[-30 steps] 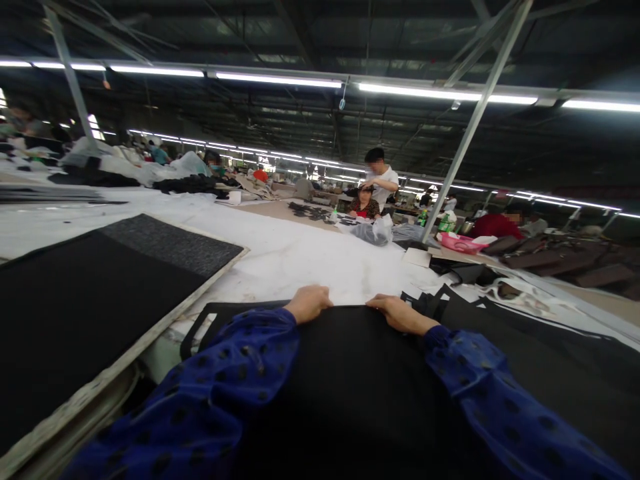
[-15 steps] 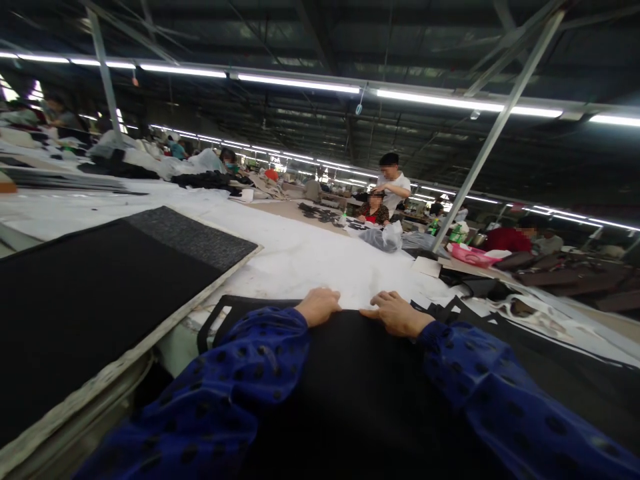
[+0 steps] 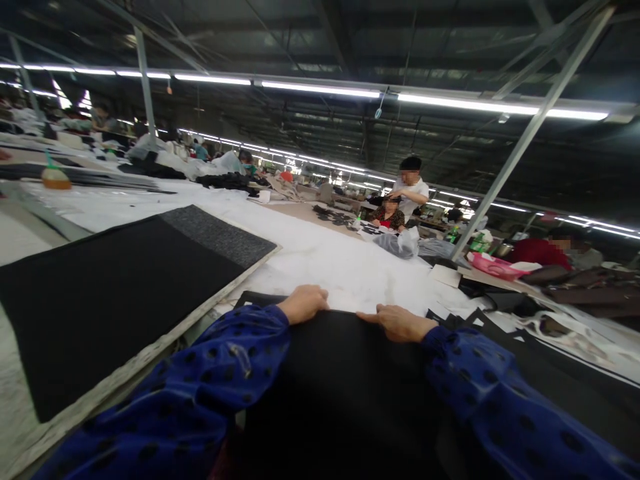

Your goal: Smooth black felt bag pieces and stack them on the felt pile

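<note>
A big piece of black fabric (image 3: 350, 380) lies in front of me on the white cutting table (image 3: 330, 260). My left hand (image 3: 303, 303) is curled over the fabric's far edge, fingers folded down on it. My right hand (image 3: 397, 322) rests on the same edge a little to the right, fingers closed along the cloth with the index pointing left. Both arms wear blue sleeves with dark dots. The fingertips of both hands are partly hidden behind the edge.
A flat black sheet on a pale board (image 3: 115, 293) lies to my left. Black cut pieces (image 3: 505, 313) sit at the right. Further back stand a plastic bag (image 3: 400, 243), a pink basket (image 3: 493, 265), a slanted metal post (image 3: 525, 133) and other workers (image 3: 410, 190).
My view has swung to the left and the black board has come closer. Both hands stay on the fabric's far edge; the right hand has shifted slightly towards the left one.
</note>
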Available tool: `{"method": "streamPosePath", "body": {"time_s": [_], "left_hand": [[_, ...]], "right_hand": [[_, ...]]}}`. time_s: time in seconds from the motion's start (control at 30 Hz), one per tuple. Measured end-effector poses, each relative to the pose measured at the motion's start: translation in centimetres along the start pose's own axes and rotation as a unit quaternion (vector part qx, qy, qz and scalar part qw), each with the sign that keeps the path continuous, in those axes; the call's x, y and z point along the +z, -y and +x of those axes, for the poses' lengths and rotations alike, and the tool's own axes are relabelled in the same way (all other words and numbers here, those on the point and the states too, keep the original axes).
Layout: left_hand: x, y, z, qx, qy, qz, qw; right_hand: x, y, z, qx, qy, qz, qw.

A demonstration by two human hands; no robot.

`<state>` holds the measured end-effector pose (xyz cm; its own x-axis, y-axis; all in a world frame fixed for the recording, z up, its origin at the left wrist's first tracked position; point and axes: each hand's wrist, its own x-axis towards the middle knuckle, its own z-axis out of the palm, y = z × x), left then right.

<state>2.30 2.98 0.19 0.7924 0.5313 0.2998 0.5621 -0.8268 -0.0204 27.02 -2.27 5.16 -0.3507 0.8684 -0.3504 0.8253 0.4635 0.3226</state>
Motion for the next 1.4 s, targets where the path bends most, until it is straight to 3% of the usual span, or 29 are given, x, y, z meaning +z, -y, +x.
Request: {"method": "streamPosePath", "body": {"time_s": [0.13, 0.33, 0.53, 0.67, 0.83, 1.17, 1.4], "left_hand": [[-0.2, -0.2, -0.8, 0.023, -0.012, 0.027, 0.999], [-0.3, -0.6, -0.8, 0.026, -0.014, 0.044, 0.999], [-0.2, -0.6, -0.9, 0.024, -0.018, 0.036, 0.999], [-1.0, 0.8, -3.2, -0.014, -0.023, 0.005, 1.000], [-1.5, 2.7, -6.5, -0.037, -0.045, 0.010, 0.998], [-1.8, 3.7, -8.1, -0.069, -0.045, 0.034, 0.996], [-1.7, 4.9, -9.5, -0.080, -0.049, 0.031, 0.995]], "right_hand": [[-0.9, 0.6, 0.6, 0.006, 0.033, -0.012, 0.999], [-1.5, 2.2, 1.0, -0.066, -0.044, -0.051, 0.996], [-1.7, 3.6, 2.1, -0.050, -0.030, -0.030, 0.998], [-2.8, 4.1, 2.6, -0.029, 0.000, -0.048, 0.998], [-3.6, 4.6, 2.9, -0.113, -0.031, -0.024, 0.993], [-5.2, 6.7, 4.4, -0.100, 0.000, -0.059, 0.993], [-5.8, 8.1, 5.1, -0.120, -0.029, -0.051, 0.991]]}}
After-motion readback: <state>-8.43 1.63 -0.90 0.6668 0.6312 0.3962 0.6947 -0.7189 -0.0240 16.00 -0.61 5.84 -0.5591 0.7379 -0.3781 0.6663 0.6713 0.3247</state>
